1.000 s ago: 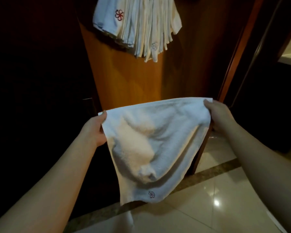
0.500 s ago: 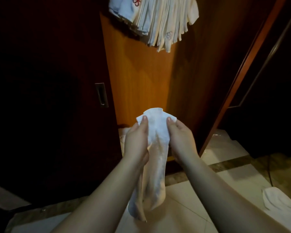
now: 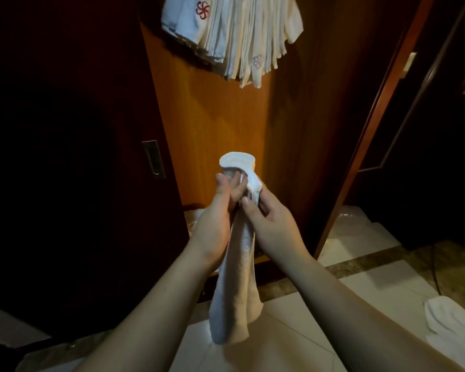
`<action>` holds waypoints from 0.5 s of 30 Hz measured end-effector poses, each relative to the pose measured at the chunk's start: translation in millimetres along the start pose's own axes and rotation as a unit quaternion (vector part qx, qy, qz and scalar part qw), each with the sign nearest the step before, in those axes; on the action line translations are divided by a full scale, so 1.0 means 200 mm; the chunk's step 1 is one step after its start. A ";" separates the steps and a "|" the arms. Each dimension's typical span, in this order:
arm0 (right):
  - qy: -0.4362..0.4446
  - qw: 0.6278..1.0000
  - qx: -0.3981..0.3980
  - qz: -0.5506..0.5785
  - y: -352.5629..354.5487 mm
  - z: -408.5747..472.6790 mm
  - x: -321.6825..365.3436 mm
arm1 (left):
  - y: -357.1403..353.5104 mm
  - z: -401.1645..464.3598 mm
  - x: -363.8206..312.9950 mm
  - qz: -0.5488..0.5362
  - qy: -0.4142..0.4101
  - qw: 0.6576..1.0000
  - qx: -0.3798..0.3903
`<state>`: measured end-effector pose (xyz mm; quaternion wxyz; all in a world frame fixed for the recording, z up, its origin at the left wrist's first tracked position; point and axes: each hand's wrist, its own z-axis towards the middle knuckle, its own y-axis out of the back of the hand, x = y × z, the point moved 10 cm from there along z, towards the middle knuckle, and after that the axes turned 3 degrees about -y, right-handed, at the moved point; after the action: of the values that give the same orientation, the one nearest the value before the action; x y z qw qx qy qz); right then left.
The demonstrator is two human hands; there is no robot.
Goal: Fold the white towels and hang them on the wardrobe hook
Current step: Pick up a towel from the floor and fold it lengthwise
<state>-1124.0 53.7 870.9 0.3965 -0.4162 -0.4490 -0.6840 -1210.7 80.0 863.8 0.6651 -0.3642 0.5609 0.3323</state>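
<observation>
A: Head view. Folded white towel [image 3: 235,288] held upright between both hands, in front of the wardrobe door [image 3: 215,135]. Narrow long strip, lower end hanging free above the tiled floor [image 3: 293,339].

B: Left hand [image 3: 222,208]?

A: Gripping the towel near its top, thumb raised, fingers curled against the cloth. Top edge standing up just above the fingers, bent into a small loop.

B: Right hand [image 3: 270,218]?

A: Pinching the same upper part from the other side, thumb on the near face, fingers wrapped behind. Hands nearly touching.

B: Elsewhere?

A: Bunch of hanging towels [image 3: 242,38] at the top of the door, well above the hands; hook itself hidden. Red flower emblem [image 3: 202,10] on the leftmost one, pale emblem lower on another. Recessed metal handle [image 3: 153,159] on the dark panel left of the hands. More white cloth [image 3: 451,320] lying on the floor at lower right, well apart from the held towel.
</observation>
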 end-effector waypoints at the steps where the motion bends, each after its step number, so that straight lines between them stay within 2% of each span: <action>1: 0.008 1.000 -0.019 0.000 0.03 0.00 0.01 | -0.02 0.00 -0.01 0.013 -0.006 1.000 0.008; 7: -0.006 0.998 -0.051 0.044 0.17 0.03 0.00 | -0.02 0.05 0.02 0.008 -0.012 1.000 0.015; 9: 0.000 0.997 -0.058 0.052 0.22 0.06 0.00 | 0.03 0.08 -0.02 0.072 -0.046 0.996 -0.023; 10: 0.003 0.996 -0.064 0.055 0.25 0.07 0.01 | 0.08 0.09 -0.07 0.136 -0.086 0.985 -0.067; 12: 0.008 0.995 -0.070 0.063 0.30 0.09 0.01 | 0.14 0.11 -0.17 0.289 -0.169 0.933 -0.132; 13: 0.009 0.995 -0.071 0.064 0.33 0.11 0.02 | 0.13 0.13 -0.20 0.349 -0.199 0.907 -0.128; 15: 0.012 0.995 -0.075 0.058 0.38 0.12 0.02 | 0.12 0.20 -0.17 0.436 -0.202 0.873 -0.080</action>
<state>-1049.9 53.8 901.8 0.4084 -0.4622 -0.3668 -0.6964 -1216.5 124.8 899.5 0.5195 -0.0596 0.4879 0.6989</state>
